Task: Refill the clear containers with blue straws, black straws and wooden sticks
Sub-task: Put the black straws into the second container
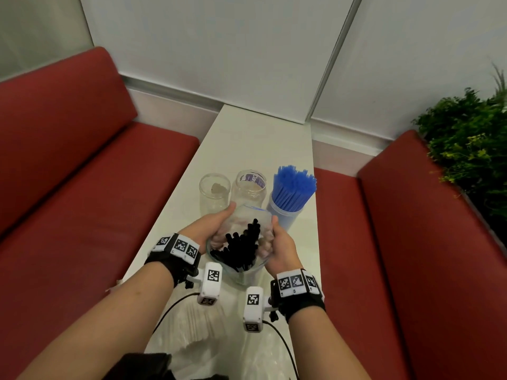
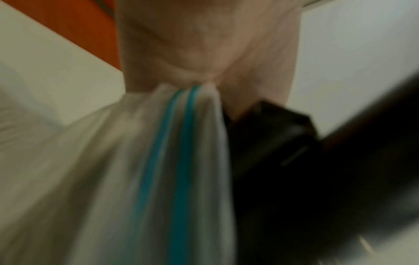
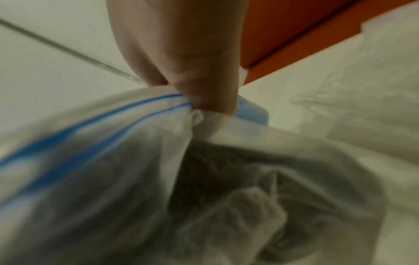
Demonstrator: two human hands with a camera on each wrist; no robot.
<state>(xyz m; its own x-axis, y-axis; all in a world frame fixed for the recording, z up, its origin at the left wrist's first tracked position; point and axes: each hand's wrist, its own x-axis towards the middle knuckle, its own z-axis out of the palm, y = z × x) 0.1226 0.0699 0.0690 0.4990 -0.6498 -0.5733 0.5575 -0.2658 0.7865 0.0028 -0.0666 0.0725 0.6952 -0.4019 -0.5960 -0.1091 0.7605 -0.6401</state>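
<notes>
I hold a clear zip bag of black straws above the white table, its mouth pulled wide. My left hand pinches the left rim and my right hand pinches the right rim. In the left wrist view the left hand grips the bag's blue zip strip. In the right wrist view the right hand pinches the zip bag. Behind the bag stand two empty clear jars, one on the left and one in the middle. A third container on the right holds blue straws.
A clear bag of pale wooden sticks lies on the near end of the table, with crumpled empty plastic beside it. Red benches flank the narrow table on both sides. A green plant stands at the far right.
</notes>
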